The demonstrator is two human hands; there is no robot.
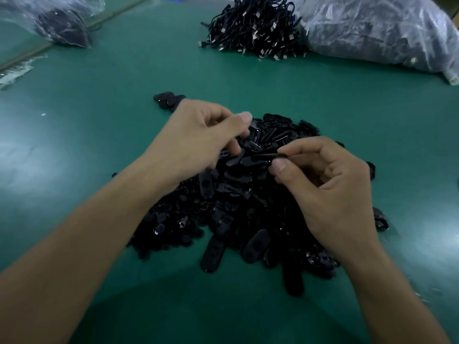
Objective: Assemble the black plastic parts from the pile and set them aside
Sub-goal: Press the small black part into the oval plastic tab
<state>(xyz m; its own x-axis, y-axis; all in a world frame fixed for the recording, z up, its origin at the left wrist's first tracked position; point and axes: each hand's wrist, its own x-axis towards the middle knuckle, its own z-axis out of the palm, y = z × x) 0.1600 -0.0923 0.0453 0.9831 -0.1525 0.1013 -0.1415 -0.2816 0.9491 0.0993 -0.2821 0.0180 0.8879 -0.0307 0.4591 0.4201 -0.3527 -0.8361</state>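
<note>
We're pinching a flat black part [262,155] with right hand [330,189] thumb and forefinger, just above the pile [238,212] on the green surface [124,78]. Left hand [198,137] is curling over pile top; can't tell if it's grasping anything.

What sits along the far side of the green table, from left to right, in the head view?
Small plastic bag → cable pile → large plastic bag.
</note>
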